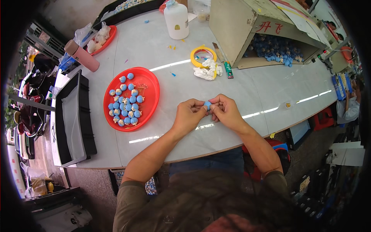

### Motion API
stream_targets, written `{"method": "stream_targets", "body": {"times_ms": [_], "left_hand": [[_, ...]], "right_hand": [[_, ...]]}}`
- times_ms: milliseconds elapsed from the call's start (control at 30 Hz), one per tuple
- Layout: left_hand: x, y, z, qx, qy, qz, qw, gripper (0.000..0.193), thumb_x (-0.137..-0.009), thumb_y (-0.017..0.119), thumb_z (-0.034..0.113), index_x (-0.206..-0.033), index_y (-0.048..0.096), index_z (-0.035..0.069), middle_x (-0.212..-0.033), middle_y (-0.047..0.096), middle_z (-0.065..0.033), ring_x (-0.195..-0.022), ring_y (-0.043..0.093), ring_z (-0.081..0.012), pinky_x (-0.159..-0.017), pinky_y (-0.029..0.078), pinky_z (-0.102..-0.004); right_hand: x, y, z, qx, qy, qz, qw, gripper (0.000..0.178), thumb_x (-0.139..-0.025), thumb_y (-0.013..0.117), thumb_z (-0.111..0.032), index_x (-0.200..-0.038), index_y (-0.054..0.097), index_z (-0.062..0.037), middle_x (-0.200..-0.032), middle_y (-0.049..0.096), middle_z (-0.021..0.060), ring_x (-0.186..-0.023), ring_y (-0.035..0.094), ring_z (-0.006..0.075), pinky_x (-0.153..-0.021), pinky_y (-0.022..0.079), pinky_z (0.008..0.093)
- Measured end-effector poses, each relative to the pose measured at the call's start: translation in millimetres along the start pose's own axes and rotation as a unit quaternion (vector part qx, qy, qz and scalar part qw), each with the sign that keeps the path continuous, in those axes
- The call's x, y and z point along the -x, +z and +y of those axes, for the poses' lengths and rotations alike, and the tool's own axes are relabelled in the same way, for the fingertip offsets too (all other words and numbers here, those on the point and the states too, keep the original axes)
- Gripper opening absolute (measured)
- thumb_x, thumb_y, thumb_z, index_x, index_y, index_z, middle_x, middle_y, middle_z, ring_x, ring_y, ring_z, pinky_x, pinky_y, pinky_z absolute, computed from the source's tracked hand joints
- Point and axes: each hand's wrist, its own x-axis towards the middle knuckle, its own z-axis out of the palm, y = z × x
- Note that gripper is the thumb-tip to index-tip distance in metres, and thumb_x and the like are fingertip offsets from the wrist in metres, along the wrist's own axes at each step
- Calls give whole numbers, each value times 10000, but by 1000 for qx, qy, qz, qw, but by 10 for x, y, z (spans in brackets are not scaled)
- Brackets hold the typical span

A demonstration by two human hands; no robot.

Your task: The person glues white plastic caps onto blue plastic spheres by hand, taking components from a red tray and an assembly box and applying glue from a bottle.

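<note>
Between the fingertips of both hands is a small blue ball-shaped piece (pixel 207 104), held just above the table near its front edge. My left hand (pixel 189 113) pinches it from one side, and my right hand (pixel 225 111) grips the other side with thumb and fingers. The fingers cover most of the piece, so its details are hidden. To the left lies a round red tray (pixel 151 83) with several small blue-and-cream balls (pixel 125 105) gathered in it.
A black bin (pixel 79 116) stands at the left edge, with a pink bottle (pixel 83 56) behind it. Farther back are a white jug (pixel 176 21), yellow tape (pixel 194 58), crumpled tissue (pixel 207 71), a green-handled cutter (pixel 228 70) and a box (pixel 228 34) of blue pieces.
</note>
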Motion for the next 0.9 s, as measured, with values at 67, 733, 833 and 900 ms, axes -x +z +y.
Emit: {"method": "stream_targets", "body": {"times_ms": [67, 733, 833, 900], "left_hand": [[11, 12, 13, -4, -1, 3, 1000, 231, -889, 647, 20, -1044, 591, -142, -917, 672, -165, -833, 692, -167, -741, 586, -250], [-34, -56, -64, -48, 9, -12, 999, 224, -908, 641, 23, -1079, 599, -116, -960, 683, -167, -853, 697, -175, -768, 588, -246], [-31, -36, -63, -38, 11, -15, 999, 226, -907, 641, 20, -1080, 598, -118, -960, 683, -166, -856, 697, -175, -773, 588, -245], [-19, -30, -36, -30, 13, -15, 999, 228, -906, 640, 18, -1082, 595, -120, -961, 682, -166, -858, 696, -175, -773, 588, -245]], "right_hand": [[4, 3, -2, 0, 1, 0, 1000, 96, -941, 553, -33, -1026, 557, 12, -793, 624, 46, -617, 582, 66, -523, 484, 215], [-17, -5, 49, 3, -5, -12, 1000, 102, -930, 557, 2, -1027, 549, 29, -820, 640, 70, -634, 601, 85, -550, 503, 234], [-2, -9, 42, 6, -8, -8, 1000, 96, -927, 554, 7, -1020, 548, 28, -824, 645, 73, -632, 599, 83, -550, 501, 233], [0, -1, 35, 5, -8, -7, 1000, 95, -926, 552, 9, -1019, 547, 29, -823, 647, 73, -632, 598, 82, -552, 500, 233]]}}
